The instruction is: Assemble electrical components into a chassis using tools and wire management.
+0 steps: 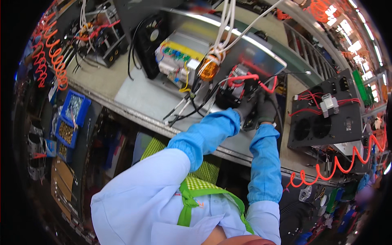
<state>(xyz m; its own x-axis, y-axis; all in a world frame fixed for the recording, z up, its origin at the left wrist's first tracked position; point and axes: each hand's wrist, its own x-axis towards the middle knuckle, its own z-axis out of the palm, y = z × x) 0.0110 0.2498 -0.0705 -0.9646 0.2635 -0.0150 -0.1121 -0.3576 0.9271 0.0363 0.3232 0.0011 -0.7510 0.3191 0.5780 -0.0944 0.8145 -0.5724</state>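
Note:
A metal equipment chassis (141,100) lies before me on the bench, partly assembled. Both my gloved hands are at its right part, beside a black component (228,98) with thick red cables (245,77). My left hand (245,108) reaches in at that component's near right side; its fingers are hidden. Close by on the right, my right hand (267,105) has its fingers curled near the panel edge and the black wires, and what they grip is too small to make out. Left of the hands sit an orange copper-wound coil (209,68) and a green circuit board (175,54).
Dark fan (151,36) stands at the chassis's left end. On the right is a black fan panel (322,118) with a transformer (328,105). Another open unit (100,38) stands at far left. Blue bins (75,107) hold small fasteners. Orange coiled hose (335,165) hangs at right; white cables (228,24) hang overhead.

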